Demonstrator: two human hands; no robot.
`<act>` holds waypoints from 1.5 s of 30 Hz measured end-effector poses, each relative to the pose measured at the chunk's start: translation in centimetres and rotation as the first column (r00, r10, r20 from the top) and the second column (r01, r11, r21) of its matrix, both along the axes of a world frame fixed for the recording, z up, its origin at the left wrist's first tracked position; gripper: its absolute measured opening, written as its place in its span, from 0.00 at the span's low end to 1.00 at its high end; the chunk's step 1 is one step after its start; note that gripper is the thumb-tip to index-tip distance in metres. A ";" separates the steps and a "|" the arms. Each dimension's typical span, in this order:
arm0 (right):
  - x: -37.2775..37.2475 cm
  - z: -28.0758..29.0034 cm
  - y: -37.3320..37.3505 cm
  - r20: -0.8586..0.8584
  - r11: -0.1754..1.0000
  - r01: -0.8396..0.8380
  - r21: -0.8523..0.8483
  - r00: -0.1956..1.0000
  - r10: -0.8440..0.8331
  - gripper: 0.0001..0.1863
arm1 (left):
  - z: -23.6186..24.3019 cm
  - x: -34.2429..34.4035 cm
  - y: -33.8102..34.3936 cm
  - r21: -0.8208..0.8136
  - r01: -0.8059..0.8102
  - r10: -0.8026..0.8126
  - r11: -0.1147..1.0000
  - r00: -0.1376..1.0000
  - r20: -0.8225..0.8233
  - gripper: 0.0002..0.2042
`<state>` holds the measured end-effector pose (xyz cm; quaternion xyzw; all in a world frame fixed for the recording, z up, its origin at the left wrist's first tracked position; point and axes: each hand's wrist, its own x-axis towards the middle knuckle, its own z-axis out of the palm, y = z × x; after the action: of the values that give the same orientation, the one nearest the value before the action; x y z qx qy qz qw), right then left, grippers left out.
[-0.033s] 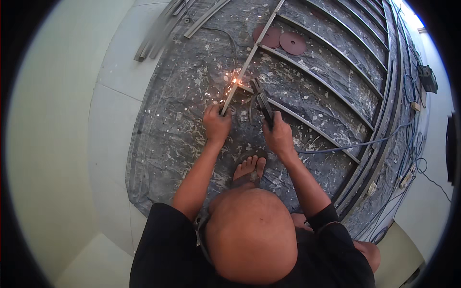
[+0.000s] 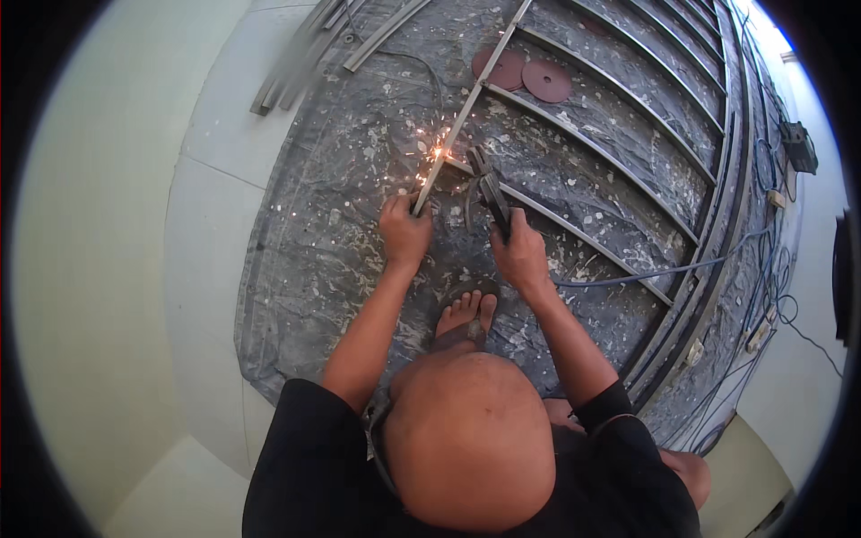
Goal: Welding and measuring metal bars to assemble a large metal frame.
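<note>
Just beyond my left hand (image 2: 405,231), sparks (image 2: 439,151) glare orange-white around 1 hot spot. Far ahead and right of my right hand (image 2: 520,255), bluish-white light (image 2: 769,27) washes out. Metal strips (image 2: 300,58) ahead-left of my left hand look smeared; fisheye curvature bends the dark-rimmed edges.

Reddish discs (image 2: 558,90) on tarp (image 2: 305,296); dk box (image 2: 799,148) R; prob. metal bars (image 2: 300,61) upper L.

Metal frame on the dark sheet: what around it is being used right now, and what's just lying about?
In use:
- metal frame, gripped near its end by the left hand
- black tool in the right hand

Apparently lying about:
- reddish-brown discs
- loose metal bars, upper left
</note>
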<state>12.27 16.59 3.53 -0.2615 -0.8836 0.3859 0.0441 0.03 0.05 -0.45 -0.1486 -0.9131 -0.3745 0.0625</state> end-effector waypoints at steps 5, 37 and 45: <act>-0.1 0.0 -0.2 0.027 0.999 -0.036 0.000 0.999 0.036 0.18 | 0.0 -0.1 -0.3 -0.018 -0.010 0.010 1.000 1.000 -0.014 0.10; -0.6 1.0 -0.8 -0.004 0.999 0.043 -0.021 0.999 -0.043 0.15 | 0.6 0.2 -0.1 0.007 -0.026 0.026 1.000 0.999 0.043 0.09; 0.1 0.8 -0.7 0.044 0.999 -0.010 -0.033 0.999 0.012 0.18 | 0.6 0.2 0.1 0.007 -0.023 0.023 1.000 0.999 0.043 0.09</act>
<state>12.34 15.85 4.30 -0.2657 -0.8793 0.3948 0.0183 0.18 0.13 0.15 -0.1300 -0.9145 -0.3800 0.0478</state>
